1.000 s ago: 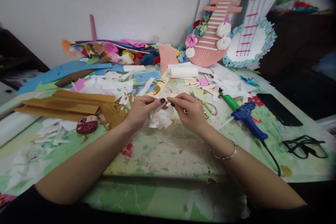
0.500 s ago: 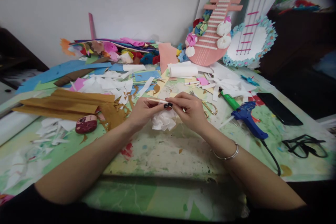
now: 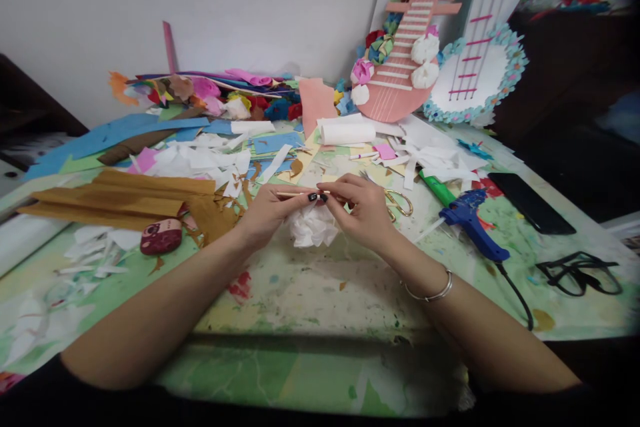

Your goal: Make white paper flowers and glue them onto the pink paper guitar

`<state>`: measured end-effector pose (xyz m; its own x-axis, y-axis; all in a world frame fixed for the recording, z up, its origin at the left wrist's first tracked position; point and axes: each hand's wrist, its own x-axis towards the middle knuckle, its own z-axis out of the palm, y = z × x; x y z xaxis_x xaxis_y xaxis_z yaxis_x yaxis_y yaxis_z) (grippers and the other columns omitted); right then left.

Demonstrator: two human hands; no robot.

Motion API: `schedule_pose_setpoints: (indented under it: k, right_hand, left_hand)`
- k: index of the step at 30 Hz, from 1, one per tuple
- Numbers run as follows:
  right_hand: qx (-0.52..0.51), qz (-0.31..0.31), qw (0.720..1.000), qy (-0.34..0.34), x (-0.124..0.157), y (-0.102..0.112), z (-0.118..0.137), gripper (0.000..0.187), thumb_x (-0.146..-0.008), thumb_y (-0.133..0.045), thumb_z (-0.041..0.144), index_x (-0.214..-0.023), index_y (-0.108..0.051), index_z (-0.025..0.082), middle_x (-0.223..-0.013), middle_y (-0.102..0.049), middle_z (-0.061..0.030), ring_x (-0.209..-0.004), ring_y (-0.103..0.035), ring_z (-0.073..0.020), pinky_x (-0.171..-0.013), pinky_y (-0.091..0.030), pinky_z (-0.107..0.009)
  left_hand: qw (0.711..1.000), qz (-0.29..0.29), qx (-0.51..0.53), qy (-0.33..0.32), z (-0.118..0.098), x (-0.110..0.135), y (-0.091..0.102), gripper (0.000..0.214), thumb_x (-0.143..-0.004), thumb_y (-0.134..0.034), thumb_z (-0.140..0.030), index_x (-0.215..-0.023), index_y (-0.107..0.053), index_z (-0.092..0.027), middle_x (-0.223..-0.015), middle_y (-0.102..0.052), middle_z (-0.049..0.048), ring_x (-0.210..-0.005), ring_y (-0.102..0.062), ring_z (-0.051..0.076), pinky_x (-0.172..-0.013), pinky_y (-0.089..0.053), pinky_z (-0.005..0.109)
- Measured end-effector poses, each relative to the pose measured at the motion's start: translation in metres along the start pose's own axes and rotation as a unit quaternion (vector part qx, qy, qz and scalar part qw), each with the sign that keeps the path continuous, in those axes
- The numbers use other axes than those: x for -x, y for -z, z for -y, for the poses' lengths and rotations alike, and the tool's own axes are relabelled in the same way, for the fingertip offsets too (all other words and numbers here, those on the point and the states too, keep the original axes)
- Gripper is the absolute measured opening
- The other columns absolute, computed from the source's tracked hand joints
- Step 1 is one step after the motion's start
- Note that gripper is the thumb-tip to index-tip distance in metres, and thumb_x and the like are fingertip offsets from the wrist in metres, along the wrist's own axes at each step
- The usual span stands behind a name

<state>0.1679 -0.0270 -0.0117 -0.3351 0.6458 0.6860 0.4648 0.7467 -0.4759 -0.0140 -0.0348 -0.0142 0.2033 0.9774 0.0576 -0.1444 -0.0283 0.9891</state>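
Note:
My left hand (image 3: 270,210) and my right hand (image 3: 363,210) meet over the middle of the table. Both pinch a thin wooden stick (image 3: 293,194) that lies level between the fingertips. A crumpled white paper flower (image 3: 313,227) hangs just below the stick, between the two hands and against my fingers. My fingers are curled closed on the stick and paper. A silver bangle (image 3: 430,292) sits on my right wrist.
Gold-handled scissors (image 3: 399,202) lie right of my right hand, then a blue glue gun (image 3: 473,227), a green marker (image 3: 434,188), a black phone (image 3: 531,211) and black glasses (image 3: 580,273). Folded brown paper (image 3: 120,199) and white scraps lie left. Paper guitars (image 3: 405,60) lean against the wall.
The stick now shows level between my fingertips, where a second ago only white paper was pinched. The white flower has shifted slightly under the hands.

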Motion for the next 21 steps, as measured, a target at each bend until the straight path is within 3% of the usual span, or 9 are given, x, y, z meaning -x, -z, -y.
schedule_pose_setpoints:
  k: [3, 7, 11, 17, 21]
  right_hand:
    - [0.011, -0.001, 1.000, 0.000, -0.0006, 0.0003, -0.0006, 0.020, -0.083, -0.057, 0.015, -0.095, -0.074, 0.016, -0.074, -0.066, -0.0041, -0.058, -0.057, -0.0090, -0.054, -0.044, -0.022]
    - [0.020, -0.024, 0.999, 0.018, 0.0004, -0.0005, 0.0015, 0.020, -0.083, -0.058, 0.014, -0.095, -0.073, 0.015, -0.078, -0.067, -0.0053, -0.061, -0.058, -0.0098, -0.055, -0.046, -0.022]
    - [0.019, -0.041, 0.999, 0.023, 0.0014, -0.0019, 0.0031, 0.015, -0.083, -0.059, 0.015, -0.089, -0.073, 0.016, -0.077, -0.067, -0.0046, -0.062, -0.059, -0.0101, -0.057, -0.047, -0.022]
    - [0.028, -0.006, 0.999, 0.015, 0.0002, -0.0032, -0.0023, 0.016, -0.082, -0.059, 0.019, -0.085, -0.074, 0.014, -0.076, -0.067, -0.0062, -0.062, -0.059, -0.0109, -0.058, -0.046, -0.024]
    - [0.026, 0.021, 0.999, 0.014, -0.0008, -0.0023, -0.0057, 0.017, -0.084, -0.058, 0.021, -0.081, -0.074, 0.017, -0.075, -0.068, -0.0049, -0.063, -0.060, -0.0110, -0.058, -0.045, -0.023]
  left_hand:
    - [1.000, -0.007, 0.018, 0.014, 0.0015, -0.0012, 0.0011, 0.025, -0.064, -0.083, -0.030, -0.086, -0.079, -0.019, -0.077, -0.075, 0.0056, -0.071, -0.065, 0.015, -0.069, -0.050, 0.024]
    - [0.998, -0.060, 0.009, 0.000, 0.0024, -0.0026, 0.0027, 0.021, -0.058, -0.086, -0.027, -0.075, -0.077, -0.018, -0.087, -0.074, 0.0055, -0.070, -0.063, 0.013, -0.065, -0.049, 0.023]
    - [0.998, -0.061, -0.001, -0.025, 0.0010, -0.0021, 0.0031, 0.017, -0.058, -0.085, -0.026, -0.066, -0.074, -0.015, -0.099, -0.070, 0.0065, -0.078, -0.063, 0.013, -0.068, -0.050, 0.023]
    - [0.998, -0.051, -0.023, -0.018, 0.0020, -0.0008, 0.0056, 0.020, -0.058, -0.085, -0.028, -0.068, -0.073, -0.015, -0.110, -0.065, 0.0071, -0.080, -0.063, 0.014, -0.069, -0.050, 0.027]
    - [0.993, -0.043, -0.093, -0.051, 0.0020, -0.0010, 0.0078, 0.017, -0.063, -0.082, -0.029, -0.073, -0.074, -0.017, -0.110, -0.064, 0.0086, -0.097, -0.061, 0.020, -0.075, -0.050, 0.029]
